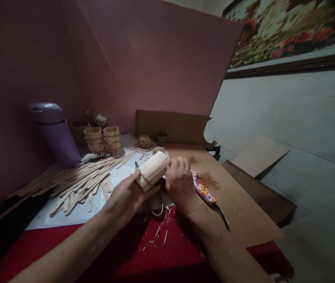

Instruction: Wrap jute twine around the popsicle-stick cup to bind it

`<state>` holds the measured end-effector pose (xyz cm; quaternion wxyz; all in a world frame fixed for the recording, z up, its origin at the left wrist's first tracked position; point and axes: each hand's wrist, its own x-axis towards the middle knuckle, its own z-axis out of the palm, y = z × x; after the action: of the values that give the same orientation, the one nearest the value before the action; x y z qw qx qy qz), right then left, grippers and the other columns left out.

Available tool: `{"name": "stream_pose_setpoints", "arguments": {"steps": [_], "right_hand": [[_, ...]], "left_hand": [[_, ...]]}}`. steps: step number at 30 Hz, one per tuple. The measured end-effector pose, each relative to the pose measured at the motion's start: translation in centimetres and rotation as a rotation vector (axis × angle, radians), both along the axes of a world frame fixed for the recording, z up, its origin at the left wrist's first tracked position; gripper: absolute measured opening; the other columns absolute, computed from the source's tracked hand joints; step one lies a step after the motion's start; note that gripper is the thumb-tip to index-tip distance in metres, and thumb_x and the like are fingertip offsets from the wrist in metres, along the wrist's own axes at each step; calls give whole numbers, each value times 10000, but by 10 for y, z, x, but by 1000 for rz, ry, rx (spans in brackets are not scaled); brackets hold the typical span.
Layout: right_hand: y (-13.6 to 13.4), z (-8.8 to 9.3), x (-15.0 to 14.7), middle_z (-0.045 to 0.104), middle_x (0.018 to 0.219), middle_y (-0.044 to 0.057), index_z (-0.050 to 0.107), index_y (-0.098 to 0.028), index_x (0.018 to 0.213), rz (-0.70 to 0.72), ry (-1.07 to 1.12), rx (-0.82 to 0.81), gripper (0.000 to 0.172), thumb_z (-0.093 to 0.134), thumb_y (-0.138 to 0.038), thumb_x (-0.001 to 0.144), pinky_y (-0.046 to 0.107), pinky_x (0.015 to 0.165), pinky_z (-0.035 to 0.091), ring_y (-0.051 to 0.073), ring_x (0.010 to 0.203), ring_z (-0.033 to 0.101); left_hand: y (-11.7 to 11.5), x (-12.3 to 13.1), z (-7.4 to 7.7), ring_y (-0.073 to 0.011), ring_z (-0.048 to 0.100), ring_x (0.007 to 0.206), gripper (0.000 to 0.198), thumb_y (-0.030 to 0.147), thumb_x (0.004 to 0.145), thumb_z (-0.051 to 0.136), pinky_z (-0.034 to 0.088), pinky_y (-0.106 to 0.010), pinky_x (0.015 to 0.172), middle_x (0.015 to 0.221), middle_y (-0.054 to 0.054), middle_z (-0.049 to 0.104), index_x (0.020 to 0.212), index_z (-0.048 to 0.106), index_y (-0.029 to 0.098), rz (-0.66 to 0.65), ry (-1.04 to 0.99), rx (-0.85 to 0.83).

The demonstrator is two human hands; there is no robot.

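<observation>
My left hand (129,192) is wrapped round a small cylinder of pale wooden craft sticks (153,169), held tilted above the table. A thin cord (146,180) circles the cylinder near its lower end. Close by its right end, my right hand (180,177) has its fingers curled together; whatever they may pinch is hidden. Below the hands lie scissors (158,210), partly covered, with a handle loop showing. To the right of my right hand, a glue gun with a flower-patterned body (204,190) rests on the brown board, its dark cable trailing toward me.
Loose craft sticks (87,181) spread over white paper (43,216) at left. Behind them stand two stick-covered cups (112,140) and a purple thermos (58,137). A twine ball (144,141) and a small dark pot (162,138) sit farther back. Wood slivers (165,237) dot the red cloth (111,251).
</observation>
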<state>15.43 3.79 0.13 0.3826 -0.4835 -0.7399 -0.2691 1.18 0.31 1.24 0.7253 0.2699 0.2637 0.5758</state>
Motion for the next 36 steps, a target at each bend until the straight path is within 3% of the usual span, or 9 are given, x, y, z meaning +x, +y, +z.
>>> {"name": "stream_pose_setpoints", "arguments": {"steps": [5,8,10,14,20,28,31,36], "right_hand": [[-5,8,2,571,860,103,509,-159,920,221,209,-32,148,367,-121,917,368,739,447,236,811,493],[-14,8,-5,585,901,104,524,-150,960,411,252,-122,186,349,-111,909,357,768,454,230,858,517],[-17,7,-8,598,908,106,549,-146,957,459,234,-165,192,368,-112,900,363,775,448,235,873,521],[-18,5,-8,618,879,87,591,-158,906,436,193,-213,146,446,-143,903,358,758,433,234,859,527],[-17,5,-8,621,866,77,595,-159,882,424,114,-232,118,481,-161,912,340,751,433,222,847,530],[-15,-1,-12,580,822,100,558,-145,851,330,-68,-165,160,411,-110,905,350,722,439,233,801,491],[-14,-5,-15,570,823,110,548,-137,845,265,-99,-137,147,414,-103,895,364,709,446,240,789,480],[-11,-10,-19,564,827,115,533,-140,851,206,-44,-98,134,413,-94,887,372,695,455,242,776,476]], "left_hand": [[2,-1,3,-305,566,1191,355,206,945,432,496,-497,967,1247,-188,638,1247,580,94,10,-14,-53],[2,0,4,-290,609,1126,334,200,944,423,496,-477,968,1172,-184,673,1199,601,81,3,-36,-73],[2,1,4,-278,641,1060,301,193,942,413,497,-463,964,1094,-174,702,1103,639,79,8,-51,-86],[3,1,3,-254,677,908,320,190,949,378,514,-452,927,916,-162,729,897,675,83,6,-66,-107],[3,2,0,-208,661,761,315,184,945,400,536,-405,858,830,-134,712,868,687,78,-1,-64,-44],[4,1,-11,-158,583,631,326,204,919,471,540,-341,755,640,-48,604,629,600,130,6,-29,-3],[5,0,-11,-165,592,635,322,217,916,475,541,-348,750,660,-57,623,638,613,129,-19,-10,8],[4,2,-4,-224,666,786,318,216,942,413,549,-380,791,831,-126,706,834,689,102,-58,3,-3]]}}
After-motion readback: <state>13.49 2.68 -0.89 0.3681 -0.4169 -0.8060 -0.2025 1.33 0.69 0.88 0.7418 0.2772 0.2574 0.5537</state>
